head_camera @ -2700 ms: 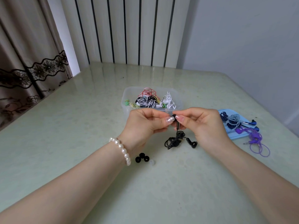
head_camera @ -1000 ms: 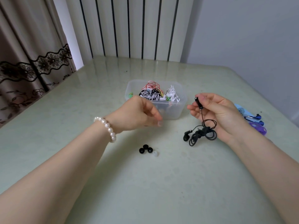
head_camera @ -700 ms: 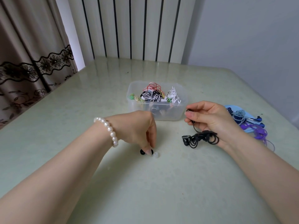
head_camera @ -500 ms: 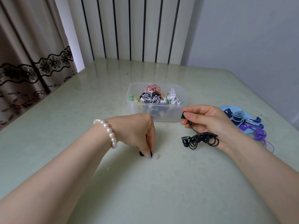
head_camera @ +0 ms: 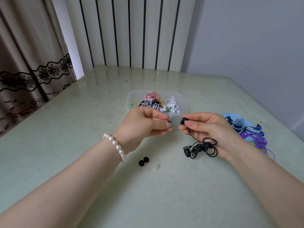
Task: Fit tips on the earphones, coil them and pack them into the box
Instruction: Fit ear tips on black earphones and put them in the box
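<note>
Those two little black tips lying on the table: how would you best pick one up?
Pinch one black tip by its rounded sides, from straight above. Both lie flat on the table and touch each other, so take the outer flanks and lift one away from the other. The left hand already pinches a tip; the right hand holds the earbud.

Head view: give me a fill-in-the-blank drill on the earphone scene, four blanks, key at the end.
1. The left hand pinches a small black ____.
2. The right hand holds one bud of the ____ earphones, whose coiled cable hangs below.
3. ____ black tips lie loose on the table, beside a clear one.
4. The clear box already holds ____ in several colours.

Missing words: tip; black; two; earphones
</note>
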A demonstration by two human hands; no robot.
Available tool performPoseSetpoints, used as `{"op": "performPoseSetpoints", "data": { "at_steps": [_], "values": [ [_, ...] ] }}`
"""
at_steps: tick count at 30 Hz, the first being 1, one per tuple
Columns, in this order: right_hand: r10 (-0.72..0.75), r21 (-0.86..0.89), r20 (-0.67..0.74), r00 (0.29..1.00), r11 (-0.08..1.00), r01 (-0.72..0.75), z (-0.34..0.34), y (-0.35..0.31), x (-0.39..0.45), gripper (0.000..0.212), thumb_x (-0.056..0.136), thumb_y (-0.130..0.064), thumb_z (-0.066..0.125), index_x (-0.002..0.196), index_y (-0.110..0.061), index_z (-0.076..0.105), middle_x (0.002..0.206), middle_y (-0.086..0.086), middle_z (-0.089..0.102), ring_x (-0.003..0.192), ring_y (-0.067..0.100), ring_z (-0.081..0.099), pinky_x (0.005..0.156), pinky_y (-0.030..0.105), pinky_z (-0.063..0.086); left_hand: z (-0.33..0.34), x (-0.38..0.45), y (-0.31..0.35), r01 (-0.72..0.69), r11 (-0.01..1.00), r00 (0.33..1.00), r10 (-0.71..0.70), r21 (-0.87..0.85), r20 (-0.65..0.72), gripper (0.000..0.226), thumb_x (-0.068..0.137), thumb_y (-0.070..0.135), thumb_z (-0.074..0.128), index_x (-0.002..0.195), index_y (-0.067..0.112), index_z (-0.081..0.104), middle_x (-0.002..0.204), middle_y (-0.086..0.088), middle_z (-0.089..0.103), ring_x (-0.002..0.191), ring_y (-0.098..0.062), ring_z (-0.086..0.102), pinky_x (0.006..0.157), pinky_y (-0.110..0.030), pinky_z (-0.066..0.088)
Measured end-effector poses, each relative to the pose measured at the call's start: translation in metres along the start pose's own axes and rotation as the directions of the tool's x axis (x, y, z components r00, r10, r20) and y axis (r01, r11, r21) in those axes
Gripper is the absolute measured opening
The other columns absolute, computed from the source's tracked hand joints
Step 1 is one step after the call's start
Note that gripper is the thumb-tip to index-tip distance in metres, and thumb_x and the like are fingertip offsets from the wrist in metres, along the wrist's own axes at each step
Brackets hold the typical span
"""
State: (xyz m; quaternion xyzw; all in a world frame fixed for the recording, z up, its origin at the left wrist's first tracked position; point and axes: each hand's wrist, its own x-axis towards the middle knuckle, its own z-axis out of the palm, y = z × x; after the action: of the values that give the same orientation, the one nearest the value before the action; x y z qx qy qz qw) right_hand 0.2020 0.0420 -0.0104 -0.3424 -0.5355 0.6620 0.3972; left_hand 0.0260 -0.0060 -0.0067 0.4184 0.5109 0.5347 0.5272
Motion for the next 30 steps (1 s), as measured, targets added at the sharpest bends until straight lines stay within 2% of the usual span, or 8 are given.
{"op": "performPoseSetpoints", "data": {
  "at_steps": [4, 8, 14, 18, 20, 23, 27, 30],
  "values": [
    [0.0, 0.034, 0.005, 1.0, 0.999, 0.0, 0.002, 0.001, 0.0, 0.012, 0.062, -0.005, 0.062, 0.067, -0.005, 0.073, 0.065, 0.014, 0.069, 0.063, 0.019, 0.069, 0.059, 0.02, 0.055, 0.011, -0.001, -0.008, 0.07, 0.975, 0.997, -0.072, -0.209, -0.002, 0.014, 0.074, -0.016, 0.06, 0.083, -0.006, 0.064, 0.065, -0.011, 0.07, 0.058, -0.016, 0.068, 0.06, -0.021, 0.057],
    [-0.012, 0.004, 0.002, 1.0, 1.0, 0.012, 0.001, 0.002, 0.001, 0.011, 0.061, -0.007, 0.063, 0.067, -0.008, 0.073, 0.066, 0.011, 0.07, 0.062, 0.02, 0.069, 0.053, 0.021, 0.053, 0.017, -0.001, -0.011, 0.142, 0.939, 0.99, -0.139, -0.314, 0.034, 0.01, 0.079, -0.012, 0.057, 0.087, -0.011, 0.064, 0.072, -0.017, 0.07, 0.063, -0.018, 0.069, 0.065, -0.023, 0.057],
    [-0.052, -0.026, -0.007, 0.999, 0.998, 0.051, -0.003, 0.004, 0.003, 0.01, 0.057, -0.013, 0.068, 0.064, -0.011, 0.074, 0.065, 0.002, 0.071, 0.058, 0.011, 0.066, 0.055, 0.017, 0.048, 0.018, -0.003, -0.012, 0.163, 0.924, 0.986, -0.167, -0.347, 0.019, 0.01, 0.08, -0.011, 0.056, 0.085, -0.007, 0.064, 0.074, -0.018, 0.07, 0.062, -0.018, 0.07, 0.064, -0.023, 0.057],
    [-0.074, 0.005, 0.04, 0.996, 0.997, 0.074, -0.004, 0.008, 0.006, 0.045, 0.033, -0.034, 0.089, 0.07, -0.011, 0.075, 0.072, 0.007, 0.072, 0.069, 0.017, 0.069, 0.066, 0.022, 0.055, 0.019, -0.005, -0.014, 0.16, 0.931, 0.987, -0.159, -0.329, 0.03, 0.009, 0.081, -0.009, 0.057, 0.082, -0.005, 0.066, 0.072, -0.015, 0.071, 0.062, -0.017, 0.07, 0.064, -0.023, 0.056],
    [-0.082, 0.021, 0.049, 0.995, 0.997, 0.081, -0.005, 0.01, 0.007, 0.052, 0.028, -0.036, 0.091, 0.07, -0.009, 0.075, 0.072, 0.009, 0.072, 0.07, 0.019, 0.069, 0.068, 0.025, 0.056, 0.02, -0.004, -0.014, 0.158, 0.932, 0.987, -0.154, -0.328, 0.037, 0.009, 0.081, -0.008, 0.056, 0.083, -0.006, 0.065, 0.072, -0.015, 0.071, 0.062, -0.016, 0.069, 0.064, -0.022, 0.056],
    [-0.078, 0.047, 0.036, 0.996, 0.996, 0.076, -0.004, 0.01, 0.006, 0.045, 0.033, -0.027, 0.089, 0.07, -0.005, 0.074, 0.072, 0.013, 0.071, 0.066, 0.022, 0.069, 0.063, 0.025, 0.055, 0.02, -0.004, -0.014, 0.157, 0.928, 0.987, -0.152, -0.338, 0.044, 0.01, 0.082, -0.008, 0.055, 0.084, -0.007, 0.065, 0.071, -0.015, 0.071, 0.06, -0.016, 0.069, 0.062, -0.021, 0.057],
    [-0.071, -0.003, -0.027, 0.997, 0.997, 0.071, 0.0, 0.008, 0.004, 0.02, 0.048, -0.013, 0.075, 0.065, -0.003, 0.072, 0.064, 0.012, 0.069, 0.056, 0.019, 0.066, 0.056, 0.022, 0.054, 0.02, -0.005, -0.014, 0.148, 0.947, 0.989, -0.143, -0.283, 0.039, 0.009, 0.084, -0.005, 0.056, 0.086, -0.005, 0.065, 0.067, -0.014, 0.07, 0.052, -0.013, 0.065, 0.048, -0.015, 0.051],
    [-0.075, -0.03, -0.051, 0.996, 0.997, 0.074, 0.001, 0.007, 0.003, 0.011, 0.056, -0.004, 0.067, 0.066, -0.003, 0.071, 0.062, 0.012, 0.068, 0.053, 0.019, 0.064, 0.056, 0.023, 0.054, 0.021, -0.005, -0.014, 0.141, 0.952, 0.99, -0.139, -0.271, 0.027, 0.009, 0.084, -0.005, 0.056, 0.084, -0.003, 0.065, 0.066, -0.014, 0.07, 0.052, -0.014, 0.064, 0.049, -0.015, 0.049]
  ]
}}
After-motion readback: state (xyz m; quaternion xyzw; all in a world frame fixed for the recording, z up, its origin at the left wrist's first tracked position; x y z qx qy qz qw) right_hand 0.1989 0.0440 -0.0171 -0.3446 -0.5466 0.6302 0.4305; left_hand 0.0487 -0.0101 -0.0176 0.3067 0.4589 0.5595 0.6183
